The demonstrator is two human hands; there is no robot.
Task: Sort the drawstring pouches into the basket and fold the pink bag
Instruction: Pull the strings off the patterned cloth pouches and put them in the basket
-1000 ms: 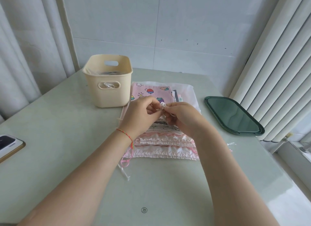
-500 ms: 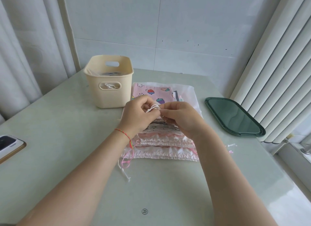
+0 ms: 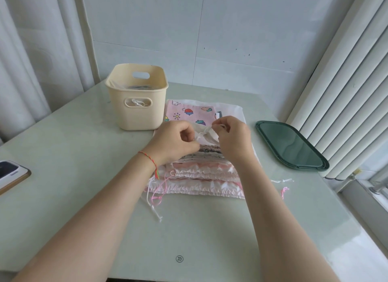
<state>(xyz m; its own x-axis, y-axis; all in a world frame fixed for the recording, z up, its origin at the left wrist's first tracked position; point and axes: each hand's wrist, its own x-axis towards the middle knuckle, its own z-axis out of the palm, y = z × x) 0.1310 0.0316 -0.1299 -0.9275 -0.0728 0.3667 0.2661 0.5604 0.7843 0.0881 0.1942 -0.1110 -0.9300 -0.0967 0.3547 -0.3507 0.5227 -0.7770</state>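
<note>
Where the table (image 3: pixel 84 176) edge runs nearest the camera, both forearms reach forward over a stack of ruffled pink drawstring pouches (image 3: pixel 201 176), cords trailing off its left and right ends. Left hand (image 3: pixel 176 141) and right hand (image 3: pixel 233 136) sit close together above the stack, each pinching a white cord (image 3: pixel 204 131) of a small pale pouch. Pink bag (image 3: pixel 189 113) lies flat beyond, under the stack. Beige basket (image 3: pixel 136 96) stands far left; green tray (image 3: pixel 291 147) to the right; phone (image 3: pixel 10 174) at left edge.
</note>
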